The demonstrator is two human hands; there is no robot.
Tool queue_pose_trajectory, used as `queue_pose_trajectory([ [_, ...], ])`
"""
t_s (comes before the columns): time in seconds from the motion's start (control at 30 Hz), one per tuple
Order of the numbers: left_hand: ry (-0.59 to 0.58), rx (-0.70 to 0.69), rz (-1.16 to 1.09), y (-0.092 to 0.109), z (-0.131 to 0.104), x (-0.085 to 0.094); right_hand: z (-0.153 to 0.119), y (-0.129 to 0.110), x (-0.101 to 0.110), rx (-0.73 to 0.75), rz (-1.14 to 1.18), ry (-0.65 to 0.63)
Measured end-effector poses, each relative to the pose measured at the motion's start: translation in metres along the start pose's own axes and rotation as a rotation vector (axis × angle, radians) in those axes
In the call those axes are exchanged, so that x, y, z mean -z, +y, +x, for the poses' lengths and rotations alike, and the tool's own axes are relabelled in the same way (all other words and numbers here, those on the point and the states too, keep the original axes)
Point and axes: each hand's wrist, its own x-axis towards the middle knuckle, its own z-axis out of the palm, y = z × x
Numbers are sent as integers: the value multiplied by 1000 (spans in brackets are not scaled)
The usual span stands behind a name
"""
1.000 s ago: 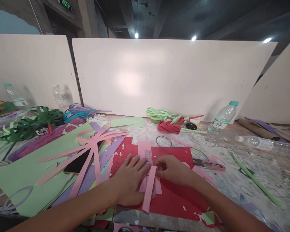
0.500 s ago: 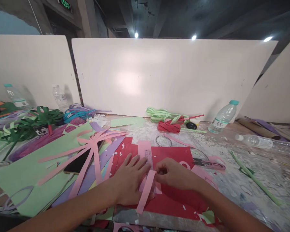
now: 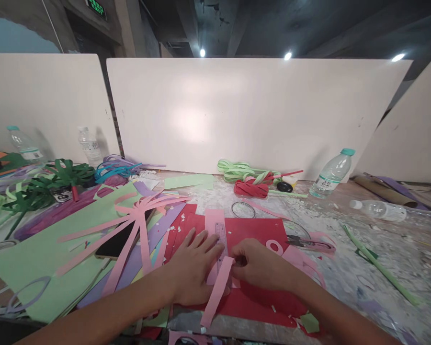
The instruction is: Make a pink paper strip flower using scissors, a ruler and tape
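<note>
My left hand (image 3: 196, 268) lies flat with spread fingers on a clear ruler (image 3: 220, 235) and a pink paper sheet (image 3: 214, 216). Beneath them is red paper (image 3: 255, 306). Just right of it, my right hand (image 3: 255, 263) is closed at the upper end of a loose pink strip (image 3: 215, 297), which slants down toward the table's front edge. The fingertips of my right hand are partly hidden, so any tool in them cannot be made out.
Pink strips joined at one end (image 3: 139, 211) lie over a phone (image 3: 120, 242) and green paper (image 3: 25, 273) at left. Scissors (image 3: 309, 243) and a pink ring (image 3: 274, 247) are at right. Bottles, including one upright (image 3: 332, 175), stand farther back.
My right hand has moved slightly down toward me, and the pink strip's lower end has shifted down and left. My left hand has stayed in place.
</note>
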Motion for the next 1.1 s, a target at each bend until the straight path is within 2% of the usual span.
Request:
queue_pose_trajectory([
  [0.1,8,-3,15,0,-1,0,0,-1,1,-2,25,-37],
  [0.2,-1,-24,32,-5,0,5,6,2,4,3,-24,85],
  [0.3,-76,-118,67,-14,6,15,13,8,6,-34,-89,226],
  [0.37,-108,-184,96,-20,13,23,16,13,6,-61,-102,252],
  [0.47,-88,-243,122,-25,25,30,19,18,6,-88,-105,250],
  [0.6,-16,-292,103,-25,35,29,19,21,5,-130,-148,266],
  [0.8,77,-241,111,-15,27,19,20,21,5,-109,-158,275],
  [0.93,80,-168,102,0,17,10,21,21,4,-106,-163,268],
  [1.1,87,-162,98,16,9,2,22,22,4,-126,-150,270],
])
